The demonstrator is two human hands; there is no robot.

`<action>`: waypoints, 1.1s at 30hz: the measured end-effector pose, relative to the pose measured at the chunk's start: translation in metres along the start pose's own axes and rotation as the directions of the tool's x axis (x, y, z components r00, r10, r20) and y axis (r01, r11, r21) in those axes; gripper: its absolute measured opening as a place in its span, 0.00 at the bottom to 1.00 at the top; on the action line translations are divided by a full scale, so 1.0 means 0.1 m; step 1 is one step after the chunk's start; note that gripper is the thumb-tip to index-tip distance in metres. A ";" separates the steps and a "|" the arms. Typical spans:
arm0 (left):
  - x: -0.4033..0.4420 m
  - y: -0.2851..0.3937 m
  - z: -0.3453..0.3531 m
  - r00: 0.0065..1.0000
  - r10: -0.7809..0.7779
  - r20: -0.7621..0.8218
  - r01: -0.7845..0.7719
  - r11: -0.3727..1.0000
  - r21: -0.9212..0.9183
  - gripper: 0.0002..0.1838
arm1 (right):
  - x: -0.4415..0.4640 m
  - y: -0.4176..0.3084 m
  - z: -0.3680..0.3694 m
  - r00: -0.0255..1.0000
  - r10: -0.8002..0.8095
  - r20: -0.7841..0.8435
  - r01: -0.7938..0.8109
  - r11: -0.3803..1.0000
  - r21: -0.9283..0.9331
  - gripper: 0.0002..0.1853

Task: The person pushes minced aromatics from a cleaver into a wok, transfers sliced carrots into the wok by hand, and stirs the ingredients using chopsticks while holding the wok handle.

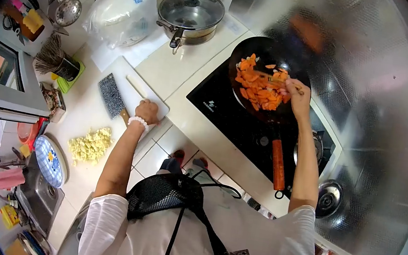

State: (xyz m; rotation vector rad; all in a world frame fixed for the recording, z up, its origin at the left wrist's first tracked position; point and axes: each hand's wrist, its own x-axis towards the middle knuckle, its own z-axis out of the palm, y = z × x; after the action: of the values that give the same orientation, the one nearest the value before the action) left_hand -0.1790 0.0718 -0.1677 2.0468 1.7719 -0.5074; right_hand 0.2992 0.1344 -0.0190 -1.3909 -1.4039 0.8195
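Orange carrot slices [261, 89] lie in a dark wok [257, 45] on the black stove [222, 110]. My right hand [299, 96] is closed around a wooden spatula [273, 79], whose far part reaches into the slices. The wok's wooden handle [278, 164] points toward my body. My left hand [147, 112], with a beaded bracelet at the wrist, rests closed at the near edge of a white cutting board [126, 77]; what its fingers hold, if anything, is hidden. Left of it on the board lies a cleaver [110, 95] with a speckled blade.
Chopped pale yellow pieces [90, 145] lie on the counter beside a patterned oval plate [50, 161]. Behind are a lidded pot [191, 13] and a plastic bag [123, 12]. A sink [38, 190] is at the left, and a metal splash guard [366, 124] surrounds the stove's right side.
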 end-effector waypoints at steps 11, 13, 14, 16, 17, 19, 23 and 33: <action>-0.12 0.05 -0.19 1.000 -0.004 0.017 0.004 0.999 -0.035 0.36 | -0.32 -0.08 0.05 0.999 0.053 0.009 -0.052 0.998 -0.046 0.14; -0.15 0.05 -0.20 1.000 -0.009 0.009 0.009 0.999 -0.049 0.36 | -0.29 -0.09 -0.16 0.987 0.098 -0.129 -0.096 0.995 0.018 0.14; -0.16 0.05 -0.21 1.000 -0.015 0.003 0.015 0.998 -0.067 0.36 | -0.29 -0.10 -0.29 0.982 0.076 -0.174 -0.068 0.996 0.050 0.13; -0.17 0.05 -0.23 1.000 -0.019 0.005 0.019 0.998 -0.055 0.35 | -0.38 -0.44 -0.40 0.959 0.076 -0.275 -0.055 0.995 0.084 0.11; -0.16 0.07 -0.24 1.000 -0.017 0.008 0.018 0.999 -0.040 0.35 | -0.39 -0.42 -0.43 0.957 0.080 -0.277 -0.060 0.995 0.081 0.11; -0.09 0.06 -0.23 0.999 0.002 0.042 0.000 0.999 -0.044 0.34 | -0.41 -0.37 -0.50 0.939 -0.004 -0.345 -0.040 0.992 -0.120 0.11; -0.05 0.03 -0.19 0.998 0.013 0.056 -0.011 0.999 -0.038 0.33 | -0.48 -0.05 -0.21 0.982 0.038 -0.187 -0.059 0.992 -0.107 0.14; -0.18 0.12 -0.35 0.998 -0.024 0.061 0.027 0.999 -0.044 0.32 | -0.83 -0.86 0.13 0.969 0.204 0.140 -0.209 0.978 0.021 0.16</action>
State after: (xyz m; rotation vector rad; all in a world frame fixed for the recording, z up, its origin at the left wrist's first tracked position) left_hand -0.1690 0.0731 -0.1281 1.9605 1.7608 -0.5263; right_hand 0.2489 0.0442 0.0427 -1.4942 -1.3543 1.0886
